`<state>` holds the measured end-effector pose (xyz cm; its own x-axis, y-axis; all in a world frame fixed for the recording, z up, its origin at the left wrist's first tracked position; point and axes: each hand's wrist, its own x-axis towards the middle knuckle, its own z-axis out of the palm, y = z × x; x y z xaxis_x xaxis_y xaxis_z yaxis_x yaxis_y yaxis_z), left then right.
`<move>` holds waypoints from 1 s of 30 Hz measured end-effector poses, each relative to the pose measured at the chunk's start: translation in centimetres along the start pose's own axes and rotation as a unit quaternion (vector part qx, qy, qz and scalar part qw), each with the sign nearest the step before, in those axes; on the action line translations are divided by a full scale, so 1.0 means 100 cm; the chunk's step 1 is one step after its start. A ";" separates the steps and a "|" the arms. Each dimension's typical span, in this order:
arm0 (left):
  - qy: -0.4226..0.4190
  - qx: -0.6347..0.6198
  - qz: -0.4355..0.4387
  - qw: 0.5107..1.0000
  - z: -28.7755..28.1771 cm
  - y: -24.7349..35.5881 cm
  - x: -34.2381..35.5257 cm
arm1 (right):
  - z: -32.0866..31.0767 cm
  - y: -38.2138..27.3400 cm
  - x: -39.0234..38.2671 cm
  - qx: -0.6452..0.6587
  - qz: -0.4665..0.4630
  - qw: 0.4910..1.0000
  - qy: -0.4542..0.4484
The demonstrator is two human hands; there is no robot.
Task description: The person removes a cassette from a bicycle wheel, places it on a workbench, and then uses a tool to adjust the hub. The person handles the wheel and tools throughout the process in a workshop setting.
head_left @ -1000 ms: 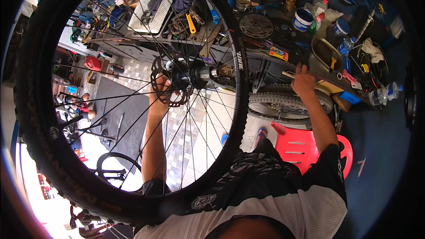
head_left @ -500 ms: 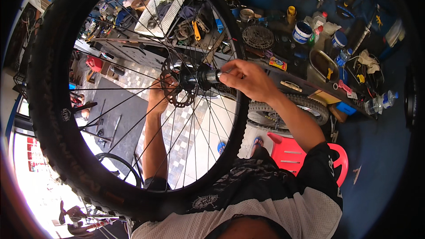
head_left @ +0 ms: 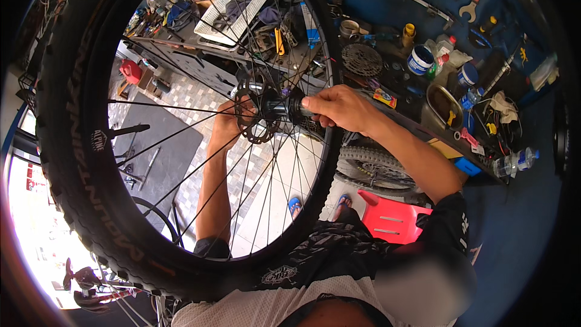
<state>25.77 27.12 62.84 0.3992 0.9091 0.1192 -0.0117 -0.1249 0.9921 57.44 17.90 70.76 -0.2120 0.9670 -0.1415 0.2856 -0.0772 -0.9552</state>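
A large bicycle wheel (head_left: 72,163) with a knobby black tyre is held up in front of me, its spokes crossing the view. At its centre sits a black hub (head_left: 279,109) with a disc brake rotor (head_left: 261,135) on its left side. My right hand (head_left: 344,108) is closed round the hub's right end, thumb on top and fingers curled beneath. On the rotor side, my left hand (head_left: 225,128) has its fingers closed at the hub's left end; rotor and spokes partly hide them. The valve stem (head_left: 130,129) points inward from the rim.
Behind the wheel runs a cluttered workbench with a white basket (head_left: 212,35), a cassette (head_left: 362,59), tubs and a metal tray (head_left: 428,109). Tools hang on the blue wall. A red plastic chair (head_left: 387,221) and another wheel (head_left: 369,166) stand below the bench, to the right.
The wheel has turned slightly, its valve moving up and a little right. My right hand's fingers have curled more tightly round the hub end. The whole view has shifted a little.
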 end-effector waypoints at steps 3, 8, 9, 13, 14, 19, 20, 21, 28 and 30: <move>-0.013 -0.010 0.008 1.000 -0.005 -0.004 -0.001 | -0.007 -0.040 -0.022 -0.245 -0.090 0.965 0.020; -0.036 0.028 0.013 0.999 -0.002 0.000 0.004 | -0.002 -0.019 -0.030 -0.550 -0.414 0.704 0.174; -0.032 0.014 0.017 0.999 -0.002 -0.001 0.004 | -0.004 -0.018 -0.031 -0.600 -0.454 0.634 0.177; -0.034 -0.065 -0.001 0.997 -0.004 -0.007 0.003 | -0.005 -0.015 -0.027 -0.495 -0.438 0.722 0.205; -0.039 -0.089 -0.014 0.995 -0.007 -0.008 0.002 | -0.002 -0.018 -0.028 -0.422 -0.377 0.800 0.200; -0.022 0.019 0.008 1.000 -0.003 -0.002 0.003 | -0.012 -0.008 -0.011 0.057 0.037 0.998 -0.010; -0.025 0.044 0.018 0.999 -0.002 -0.003 0.004 | -0.012 -0.005 -0.013 0.075 0.069 0.995 -0.006; -0.013 0.036 0.011 0.999 -0.002 -0.003 0.003 | -0.011 -0.007 -0.012 0.077 0.074 0.994 -0.009; -0.015 -0.017 0.005 1.000 0.002 0.001 0.000 | -0.014 -0.013 -0.008 -0.074 -0.010 0.997 -0.004; -0.018 -0.019 0.011 1.000 0.003 0.003 -0.001 | -0.017 -0.024 -0.014 -0.151 -0.034 0.988 0.008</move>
<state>26.04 26.87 63.11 0.4305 0.8916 0.1408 -0.0551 -0.1297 0.9900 58.62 17.18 73.66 -0.2260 0.9714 -0.0732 0.5381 0.0618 -0.8406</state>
